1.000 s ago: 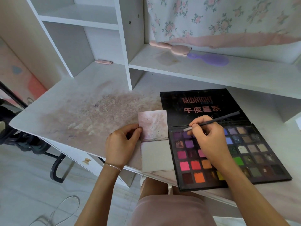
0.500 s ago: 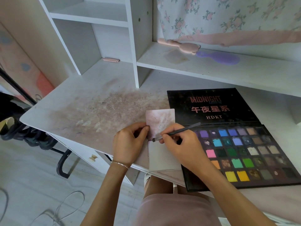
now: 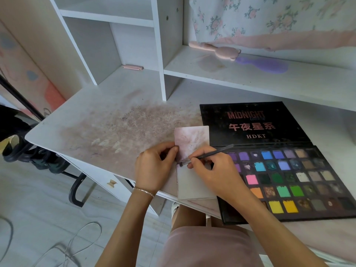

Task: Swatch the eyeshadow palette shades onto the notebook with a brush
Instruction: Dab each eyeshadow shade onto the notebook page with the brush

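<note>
Notebook [image 3: 192, 166]: small, lying open on the worktop [image 3: 107, 120] at its front edge, far page stained pink, near page pale and mostly clean.
Left hand [image 3: 154, 168]: just left of the notebook; thumb and fingers pinch the left edge of the far page near the fold. A thin bracelet [image 3: 144, 191] sits on this wrist.
Right hand [image 3: 217, 170]: over the right part of the notebook, its grip closed round the brush, pen-fashion.
Brush [image 3: 208, 156]: dark thin handle slanting up and right from the notebook; bristle tip down at the fold, near the notebook's left edge, close beside the left thumb. Whether the tip touches paper, I cannot tell.
Eyeshadow palette [image 3: 300, 178]: immediately right of the notebook, open flat; many coloured pans in rows, its left columns partly hidden by the right hand. Black lid [image 3: 250, 124] laid back, behind and right of the notebook, printed "MIDNIGHT" and "HDKT".
Worktop surface: left of and behind the notebook, smeared with pinkish powder residue.
Shelf [image 3: 250, 78]: behind the notebook, up and right; carries a pink handled item [image 3: 215, 50] and a purple one [image 3: 264, 63].
</note>
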The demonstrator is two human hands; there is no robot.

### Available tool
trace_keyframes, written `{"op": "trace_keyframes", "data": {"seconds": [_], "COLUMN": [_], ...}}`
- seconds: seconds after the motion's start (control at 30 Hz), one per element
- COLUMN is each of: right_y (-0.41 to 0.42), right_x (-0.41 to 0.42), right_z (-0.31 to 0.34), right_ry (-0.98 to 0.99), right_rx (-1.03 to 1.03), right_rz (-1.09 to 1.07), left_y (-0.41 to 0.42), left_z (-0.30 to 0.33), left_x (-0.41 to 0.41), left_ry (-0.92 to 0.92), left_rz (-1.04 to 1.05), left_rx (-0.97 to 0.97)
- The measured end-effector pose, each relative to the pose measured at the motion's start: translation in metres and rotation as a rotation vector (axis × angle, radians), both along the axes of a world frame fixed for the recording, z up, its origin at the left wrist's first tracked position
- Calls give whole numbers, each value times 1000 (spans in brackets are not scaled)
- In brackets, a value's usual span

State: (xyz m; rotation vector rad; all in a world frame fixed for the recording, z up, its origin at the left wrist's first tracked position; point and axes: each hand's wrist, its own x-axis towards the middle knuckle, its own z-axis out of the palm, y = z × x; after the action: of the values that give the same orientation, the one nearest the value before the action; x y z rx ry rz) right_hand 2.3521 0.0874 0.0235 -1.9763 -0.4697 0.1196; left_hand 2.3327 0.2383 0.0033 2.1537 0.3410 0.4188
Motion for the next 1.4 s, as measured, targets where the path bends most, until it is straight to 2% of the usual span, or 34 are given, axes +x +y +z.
{"op": "trace_keyframes", "data": {"seconds": [1.4], "right_y": [1], "right_x": [0], "right_z": [1], "right_ry": [13], "right_rx": [-70], "right_rz": [-24], "left_y": [0], "left_z": [0], "left_x": [0], "left_ry": [12], "left_rz": [2], "left_rx": [6]}}
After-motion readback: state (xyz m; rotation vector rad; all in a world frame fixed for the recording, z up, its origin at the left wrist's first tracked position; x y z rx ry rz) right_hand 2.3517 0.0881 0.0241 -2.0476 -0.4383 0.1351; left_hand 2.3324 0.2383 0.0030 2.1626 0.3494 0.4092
